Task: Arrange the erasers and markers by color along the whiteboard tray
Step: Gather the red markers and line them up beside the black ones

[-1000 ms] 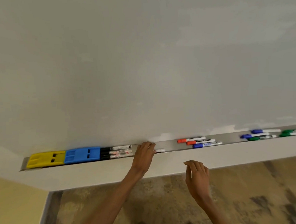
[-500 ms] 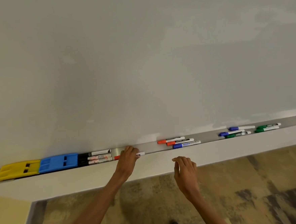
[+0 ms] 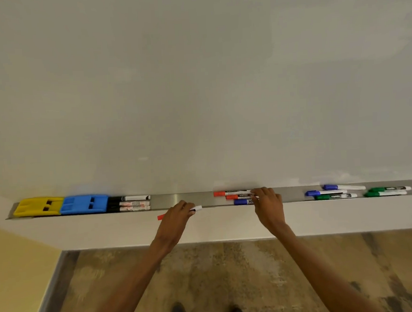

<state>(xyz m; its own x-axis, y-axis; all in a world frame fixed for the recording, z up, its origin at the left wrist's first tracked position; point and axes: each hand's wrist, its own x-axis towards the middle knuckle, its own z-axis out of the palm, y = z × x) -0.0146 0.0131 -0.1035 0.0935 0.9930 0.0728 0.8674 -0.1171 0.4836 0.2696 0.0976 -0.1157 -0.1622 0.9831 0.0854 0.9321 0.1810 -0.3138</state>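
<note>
Left hand (image 3: 176, 215): we log it pinching red marker (image 3: 161, 217) before tray (image 3: 179, 200). Right hand (image 3: 268, 204): fingers on two red markers (image 3: 229, 195); grip, we cannot tell.

My left hand (image 3: 177, 215) is curled closed around a red marker (image 3: 196, 208) — my right hand (image 3: 268, 206) reaches forward, arm extended, fingertips (image 3: 256, 193) down on the red markers (image 3: 237, 194).
</note>
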